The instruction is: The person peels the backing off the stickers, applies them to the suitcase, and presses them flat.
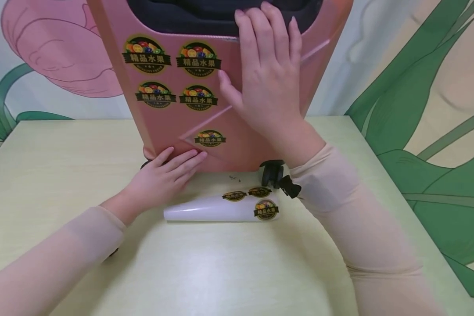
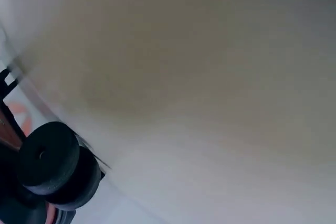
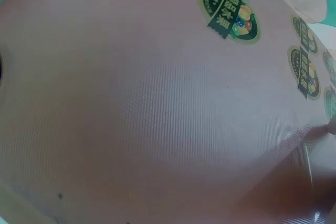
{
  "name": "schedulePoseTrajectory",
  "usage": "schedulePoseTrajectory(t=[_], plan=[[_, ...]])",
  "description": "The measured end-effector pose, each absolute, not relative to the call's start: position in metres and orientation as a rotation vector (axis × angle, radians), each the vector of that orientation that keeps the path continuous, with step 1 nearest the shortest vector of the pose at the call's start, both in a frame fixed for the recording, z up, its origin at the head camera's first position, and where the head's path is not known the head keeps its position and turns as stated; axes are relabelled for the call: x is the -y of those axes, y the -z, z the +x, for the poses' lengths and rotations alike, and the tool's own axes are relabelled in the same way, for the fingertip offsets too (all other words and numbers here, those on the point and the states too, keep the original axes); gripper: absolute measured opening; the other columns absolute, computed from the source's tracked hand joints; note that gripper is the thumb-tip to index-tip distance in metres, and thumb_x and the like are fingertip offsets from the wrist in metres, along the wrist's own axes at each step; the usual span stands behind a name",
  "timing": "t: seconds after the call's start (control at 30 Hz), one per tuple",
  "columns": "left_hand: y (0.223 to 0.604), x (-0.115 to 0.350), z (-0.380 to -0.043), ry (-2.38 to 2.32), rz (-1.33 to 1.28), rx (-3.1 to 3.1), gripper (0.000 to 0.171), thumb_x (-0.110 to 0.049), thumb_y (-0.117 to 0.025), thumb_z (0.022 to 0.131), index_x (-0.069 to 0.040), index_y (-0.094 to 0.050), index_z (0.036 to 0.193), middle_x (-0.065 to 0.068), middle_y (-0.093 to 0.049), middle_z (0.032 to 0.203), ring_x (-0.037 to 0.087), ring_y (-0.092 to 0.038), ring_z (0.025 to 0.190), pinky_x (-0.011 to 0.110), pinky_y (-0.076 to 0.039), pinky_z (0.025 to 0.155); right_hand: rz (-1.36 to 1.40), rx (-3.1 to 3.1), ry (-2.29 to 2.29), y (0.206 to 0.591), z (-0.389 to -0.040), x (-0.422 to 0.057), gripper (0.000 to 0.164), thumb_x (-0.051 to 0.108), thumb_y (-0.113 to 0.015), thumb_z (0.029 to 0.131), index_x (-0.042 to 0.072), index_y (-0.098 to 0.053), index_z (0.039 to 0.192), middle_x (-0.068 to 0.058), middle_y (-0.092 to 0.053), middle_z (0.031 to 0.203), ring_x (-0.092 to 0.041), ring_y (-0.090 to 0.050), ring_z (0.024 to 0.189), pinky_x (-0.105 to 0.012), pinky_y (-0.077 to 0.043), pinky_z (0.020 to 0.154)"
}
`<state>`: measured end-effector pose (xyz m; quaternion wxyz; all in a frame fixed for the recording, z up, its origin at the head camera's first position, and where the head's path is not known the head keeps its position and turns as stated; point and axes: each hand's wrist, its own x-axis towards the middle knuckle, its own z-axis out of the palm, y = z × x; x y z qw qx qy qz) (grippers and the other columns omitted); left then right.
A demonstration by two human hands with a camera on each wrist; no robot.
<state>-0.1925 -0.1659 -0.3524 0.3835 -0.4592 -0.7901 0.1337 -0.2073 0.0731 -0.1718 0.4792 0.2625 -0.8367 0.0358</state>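
A pink suitcase (image 1: pixel 256 145) stands upright on the table. Several round fruit-label stickers (image 1: pixel 199 58) are on its left side, with a single sticker (image 1: pixel 210 138) lower down. My right hand (image 1: pixel 270 83) lies against the suitcase front, its straight fingers reaching up over the black panel (image 1: pixel 205 19). Down at the lower left corner, my left hand (image 1: pixel 163 182) rests its extended fingers on the bottom edge. In the right wrist view, the ribbed pink shell (image 3: pixel 157 103) fills most of the picture, with the low sticker (image 3: pixel 229 14) near the top.
A white sticker sheet (image 1: pixel 209 210), curled and bearing three labels, lies before the suitcase on the pale table (image 1: pixel 205 272). A black caster wheel (image 1: pixel 272 173) shows at the lower right corner; wheels (image 2: pixel 58 161) also appear in the left wrist view. Behind stands a painted wall (image 1: pixel 63 105).
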Motion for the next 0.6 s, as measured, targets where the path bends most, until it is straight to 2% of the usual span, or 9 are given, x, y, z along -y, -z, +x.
schedulePoseTrajectory(t=[0.1,0.17,0.4,0.5,0.6], plan=[[0.344,0.165,-0.192,-0.24,-1.128,1.974,0.045,-0.02,-0.031,0.099,-0.004,-0.042,0.14,0.005,-0.034,0.148,0.02,-0.032,0.134,0.049,-0.024,0.105,0.657,2.041,-0.079,0.171,-0.207,-0.074,0.062,0.045,-0.037,0.094,0.002,-0.037,0.139,-0.016,-0.038,0.14,-0.029,-0.023,0.135,-0.043,0.0,0.111],[0.338,0.161,-0.191,-0.217,-1.095,1.972,0.045,-0.019,-0.031,0.099,-0.004,-0.04,0.141,0.006,-0.034,0.148,0.021,-0.033,0.134,0.05,-0.024,0.104,0.666,2.041,-0.064,0.17,-0.207,-0.075,0.063,0.044,-0.036,0.094,0.001,-0.036,0.14,-0.017,-0.038,0.139,-0.03,-0.023,0.134,-0.043,0.0,0.111],[0.341,0.163,-0.185,-0.423,-1.223,2.134,0.053,-0.021,-0.007,0.101,-0.005,-0.036,0.143,0.007,-0.026,0.151,0.02,-0.021,0.139,0.048,-0.016,0.11,0.692,2.061,-0.036,0.169,-0.204,-0.079,0.063,0.044,-0.033,0.095,0.0,-0.034,0.141,-0.018,-0.037,0.14,-0.032,-0.022,0.134,-0.043,0.001,0.111],[0.344,0.167,-0.181,-0.394,-1.241,2.176,0.056,-0.024,-0.004,0.101,-0.005,-0.038,0.142,0.007,-0.029,0.15,0.02,-0.022,0.138,0.049,-0.015,0.11,0.775,2.024,-0.088,0.171,-0.201,-0.083,0.059,0.041,-0.039,0.095,0.001,-0.039,0.139,-0.019,-0.036,0.141,-0.033,-0.023,0.135,-0.042,-0.002,0.111],[0.343,0.168,-0.174,-0.279,-1.197,2.2,0.058,-0.03,-0.006,0.102,-0.004,-0.04,0.14,0.009,-0.03,0.149,0.022,-0.023,0.138,0.051,-0.015,0.109,0.972,1.958,-0.185,0.185,-0.194,-0.089,0.051,0.031,-0.051,0.092,0.0,-0.047,0.132,-0.022,-0.037,0.14,-0.035,-0.027,0.133,-0.044,-0.009,0.111]])
